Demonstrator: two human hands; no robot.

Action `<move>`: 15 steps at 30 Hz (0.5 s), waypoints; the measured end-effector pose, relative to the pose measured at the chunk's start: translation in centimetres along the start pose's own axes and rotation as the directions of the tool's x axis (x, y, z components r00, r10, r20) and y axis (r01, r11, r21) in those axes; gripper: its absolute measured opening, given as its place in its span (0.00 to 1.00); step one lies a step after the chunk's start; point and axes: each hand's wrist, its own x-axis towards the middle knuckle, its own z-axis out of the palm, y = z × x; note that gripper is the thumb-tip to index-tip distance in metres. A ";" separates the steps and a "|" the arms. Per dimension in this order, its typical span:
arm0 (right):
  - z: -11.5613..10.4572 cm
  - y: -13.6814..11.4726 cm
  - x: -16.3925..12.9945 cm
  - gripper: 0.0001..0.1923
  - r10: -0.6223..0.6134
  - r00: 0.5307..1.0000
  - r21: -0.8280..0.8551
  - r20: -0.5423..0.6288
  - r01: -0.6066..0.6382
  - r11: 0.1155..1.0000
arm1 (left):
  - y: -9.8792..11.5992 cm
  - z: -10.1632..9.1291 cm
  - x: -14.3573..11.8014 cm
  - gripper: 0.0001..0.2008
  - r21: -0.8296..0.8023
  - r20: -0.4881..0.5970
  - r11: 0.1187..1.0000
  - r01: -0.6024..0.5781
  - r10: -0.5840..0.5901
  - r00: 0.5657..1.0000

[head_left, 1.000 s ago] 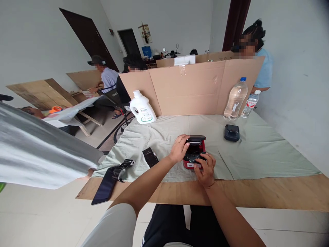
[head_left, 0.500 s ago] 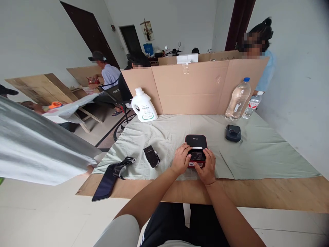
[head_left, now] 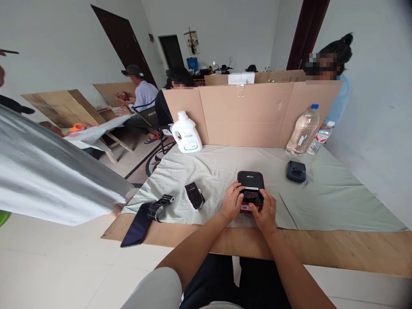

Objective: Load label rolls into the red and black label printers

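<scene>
Lid has been swung flat since the earlier frame. Printer [head_left: 250, 189] is gripped by left hand [head_left: 232, 201] and right hand [head_left: 265, 211] on the worktop [head_left: 337, 246]. Body should be kept steadied while thumbs work.

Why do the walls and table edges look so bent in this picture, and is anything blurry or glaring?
Head view: a wide lens bows the wooden table edge and leans the walls outward. Light is soft and even, shadows faint, with no strong glare. The grey cloth at the left edge is near and soft. The left hand, right hand and red and black device are sharp. Faces are pixelated.
</scene>
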 end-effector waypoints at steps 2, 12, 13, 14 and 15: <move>0.0 0.3 -0.5 0.33 0.081 0.997 0.098 0.021 -0.083 0.992 | -0.3 0.6 -0.3 0.27 -0.150 -0.014 0.969 0.197 -0.201 0.979; 4.1 -1.4 4.5 0.39 0.216 0.947 0.317 0.239 -0.286 0.904 | -2.6 -1.7 2.9 0.34 -0.847 0.179 0.375 0.378 -0.468 0.865; 5.5 -2.0 6.1 0.39 0.199 0.941 0.333 0.273 -0.286 0.898 | -3.4 -2.9 4.2 0.34 -0.866 0.142 0.366 0.341 -0.474 0.869; 7.0 -2.7 7.8 0.38 0.181 0.933 0.354 0.312 -0.291 0.889 | -4.5 -4.2 5.6 0.34 -0.881 0.108 0.361 0.307 -0.477 0.872; 8.7 -3.4 9.4 0.38 0.158 0.920 0.382 0.358 -0.299 0.875 | -5.7 -5.5 7.1 0.34 -0.889 0.085 0.360 0.283 -0.479 0.874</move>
